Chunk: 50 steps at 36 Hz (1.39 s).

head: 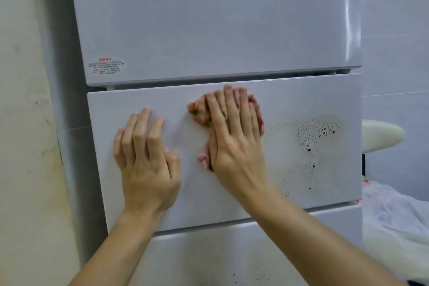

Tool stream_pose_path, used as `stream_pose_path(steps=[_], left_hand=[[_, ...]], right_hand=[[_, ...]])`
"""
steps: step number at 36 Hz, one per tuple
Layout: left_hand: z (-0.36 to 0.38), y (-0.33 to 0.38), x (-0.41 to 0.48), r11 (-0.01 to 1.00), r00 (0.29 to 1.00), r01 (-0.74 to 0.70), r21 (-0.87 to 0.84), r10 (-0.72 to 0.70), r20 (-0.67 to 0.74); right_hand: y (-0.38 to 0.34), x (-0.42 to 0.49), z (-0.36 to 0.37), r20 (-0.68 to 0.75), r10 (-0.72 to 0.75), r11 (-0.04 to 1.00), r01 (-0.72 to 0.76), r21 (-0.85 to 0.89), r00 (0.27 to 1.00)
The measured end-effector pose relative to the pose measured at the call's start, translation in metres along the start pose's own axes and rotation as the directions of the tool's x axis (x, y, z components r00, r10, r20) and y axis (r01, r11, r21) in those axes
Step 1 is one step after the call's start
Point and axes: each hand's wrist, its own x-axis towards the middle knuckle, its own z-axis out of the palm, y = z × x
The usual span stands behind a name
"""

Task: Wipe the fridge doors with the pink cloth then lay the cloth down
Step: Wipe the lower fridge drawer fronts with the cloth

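Note:
A white fridge fills the view, with an upper door (209, 18), a middle drawer door (313, 100) and a lower door (209, 258). My right hand (232, 137) presses the crumpled pink cloth (199, 111) flat against the middle door with straight fingers; most of the cloth is hidden under the hand. My left hand (146, 160) rests on the same door, left of the cloth, fingers spread and straight. A brown stain with dark red specks (313, 141) marks the door to the right of the cloth.
A red-printed sticker (107, 68) sits at the upper door's lower left. Dark specks (257, 275) dot the lower door. A wall runs along the left. At the right are a cream rounded object (383, 133) and a white plastic bag (394, 216).

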Motion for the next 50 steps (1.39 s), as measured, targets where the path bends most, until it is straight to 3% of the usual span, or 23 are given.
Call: stream_pose_path(steps=[3, 5, 14, 19, 24, 30, 36, 41, 46, 50], left_hand=[[0.001, -0.001, -0.001, 1.000, 1.000, -0.002, 0.001, 0.002, -0.005], [0.002, -0.002, -0.002, 1.000, 1.000, -0.001, 0.002, 0.001, -0.006], [0.001, -0.007, -0.003, 0.999, 0.999, -0.032, -0.008, 0.032, 0.009], [-0.002, -0.009, -0.003, 0.999, 0.998, -0.038, -0.023, 0.039, 0.047], [-0.007, -0.014, -0.001, 0.997, 0.994, -0.056, -0.044, 0.060, 0.094], [-0.020, -0.041, 0.003, 0.990, 0.986, -0.137, 0.017, 0.134, 0.095], [-0.020, -0.059, -0.001, 0.993, 0.996, -0.069, 0.092, 0.064, 0.062], [-0.018, -0.059, -0.005, 0.999, 0.998, -0.038, 0.021, 0.037, 0.045], [-0.019, -0.059, -0.004, 1.000, 0.998, -0.021, -0.021, 0.022, 0.055], [-0.023, -0.063, -0.001, 0.999, 0.996, -0.039, -0.031, 0.041, 0.077]], right_hand=[[-0.006, 0.033, 0.002, -0.146, 0.203, 0.970, -0.178, 0.167, 0.968], [-0.012, 0.038, 0.005, -0.191, 0.265, 0.951, -0.223, 0.216, 0.945], [-0.016, -0.064, 0.006, 0.051, -0.045, 0.999, 0.046, -0.014, 0.998], [-0.015, -0.125, 0.010, 0.172, -0.115, 0.992, 0.123, -0.038, 0.978], [-0.006, -0.104, 0.000, 0.213, -0.181, 0.982, 0.187, -0.009, 0.960], [-0.001, 0.007, -0.005, 0.034, -0.023, 0.999, 0.022, 0.034, 0.999], [-0.039, 0.042, 0.019, -0.126, 0.181, 0.983, -0.178, 0.032, 0.975], [-0.051, -0.022, 0.023, 0.033, -0.036, 0.998, 0.034, 0.055, 0.999], [-0.054, -0.113, 0.026, 0.193, -0.213, 0.977, 0.215, 0.012, 0.958], [-0.047, -0.124, 0.025, 0.260, -0.272, 0.956, 0.292, -0.041, 0.926]])
